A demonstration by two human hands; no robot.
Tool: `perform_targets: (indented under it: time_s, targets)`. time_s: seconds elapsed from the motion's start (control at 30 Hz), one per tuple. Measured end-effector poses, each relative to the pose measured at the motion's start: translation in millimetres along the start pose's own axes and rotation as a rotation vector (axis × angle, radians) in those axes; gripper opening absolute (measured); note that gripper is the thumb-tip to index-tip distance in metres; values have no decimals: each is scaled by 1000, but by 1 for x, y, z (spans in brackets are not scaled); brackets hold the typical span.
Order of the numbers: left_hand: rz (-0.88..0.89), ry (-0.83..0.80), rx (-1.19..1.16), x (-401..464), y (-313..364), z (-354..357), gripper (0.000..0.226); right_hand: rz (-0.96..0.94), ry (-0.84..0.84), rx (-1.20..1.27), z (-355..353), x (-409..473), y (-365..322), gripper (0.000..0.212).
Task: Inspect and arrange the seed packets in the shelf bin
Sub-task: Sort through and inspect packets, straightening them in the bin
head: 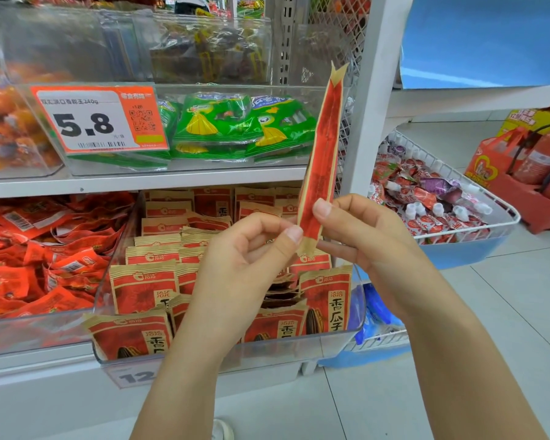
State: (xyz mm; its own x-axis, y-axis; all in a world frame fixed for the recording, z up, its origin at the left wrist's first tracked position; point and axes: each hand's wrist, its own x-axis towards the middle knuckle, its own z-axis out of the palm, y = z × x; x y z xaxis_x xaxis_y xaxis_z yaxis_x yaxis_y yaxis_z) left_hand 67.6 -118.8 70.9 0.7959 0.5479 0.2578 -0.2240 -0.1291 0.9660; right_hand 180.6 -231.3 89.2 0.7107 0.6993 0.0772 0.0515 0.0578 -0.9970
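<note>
I hold one red-and-tan seed packet (323,147) upright and edge-on in front of the shelf. My left hand (245,268) pinches its lower end between thumb and fingers. From the right side, the thumb and fingers of my right hand (365,236) pinch the same lower part. Below both hands stands a clear plastic shelf bin (340,342) with several matching red-and-tan seed packets (143,289) standing in rows, some leaning.
A clear bin of red snack packs (45,255) sits to the left. Green packets (235,125) fill the bin above, behind a 5.8 price tag (99,119). A white wire basket (442,201) of small pouches juts out at right, beside a white shelf post (375,100).
</note>
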Motion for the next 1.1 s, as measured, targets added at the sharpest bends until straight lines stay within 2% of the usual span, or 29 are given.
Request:
perform_targets:
  time_s: [0.13, 0.23, 0.37, 0.5, 0.7, 0.8, 0.97, 1.1]
  targets:
    - [98, 61, 157, 0, -4, 1, 10, -11, -8, -1, 1, 1, 1, 50]
    - [132, 84, 174, -1, -4, 2, 11, -14, -17, 0, 1, 2, 1, 53]
    - [159, 111, 200, -2, -4, 1, 14, -37, -71, -51, 1, 1, 3, 35]
    - [221, 124, 328, -2, -7, 0, 14, -56, -151, -74, -1, -1, 6, 43]
    - [187, 97, 301, 0, -8, 1, 16, -22, -188, -44, -5, -1, 2, 62]
    - [201, 60, 358, 2, -10, 1, 16, -7, -121, -57, -1, 0, 5, 61]
    - [230, -23, 431, 4, -14, 0, 17, -24, 109, 41, 3, 6, 8, 57]
    - [228, -143, 444, 2, -13, 0, 14, -29, 216, 127, -1, 10, 6, 68]
